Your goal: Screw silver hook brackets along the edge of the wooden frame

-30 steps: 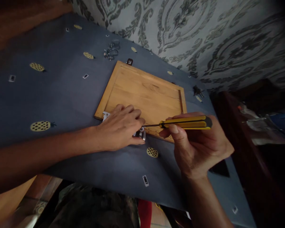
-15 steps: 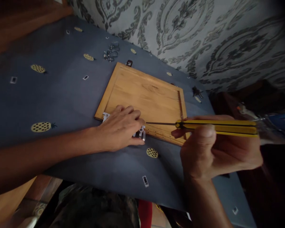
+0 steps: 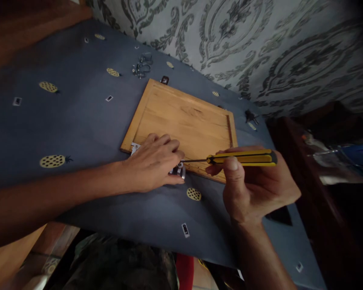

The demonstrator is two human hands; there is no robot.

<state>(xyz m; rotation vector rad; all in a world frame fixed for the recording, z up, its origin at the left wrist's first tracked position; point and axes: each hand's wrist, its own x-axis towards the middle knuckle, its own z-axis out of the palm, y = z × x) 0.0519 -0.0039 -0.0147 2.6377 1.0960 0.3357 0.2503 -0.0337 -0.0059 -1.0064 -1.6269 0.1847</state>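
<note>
A wooden panel [image 3: 184, 117] with a raised frame lies on a blue patterned cloth [image 3: 63, 121]. My left hand [image 3: 153, 163] rests on the panel's near edge, its fingers curled over a metal hinge [image 3: 179, 170] that is mostly hidden under them. My right hand [image 3: 254, 187] grips a yellow and black screwdriver [image 3: 242, 158], held level. Its thin shaft points left and the tip meets the hinge by my left fingertips.
Small metal fittings [image 3: 141, 66] lie on the cloth near the back wall, and a dark part [image 3: 251, 117] sits at the panel's far right. A patterned wall [image 3: 245, 44] stands behind. Dark furniture [image 3: 329, 169] with cluttered items is at the right.
My right hand drew the screwdriver back to the right half a second ago, then pushed it left again so the tip is back at the hinge. My left hand stayed put.
</note>
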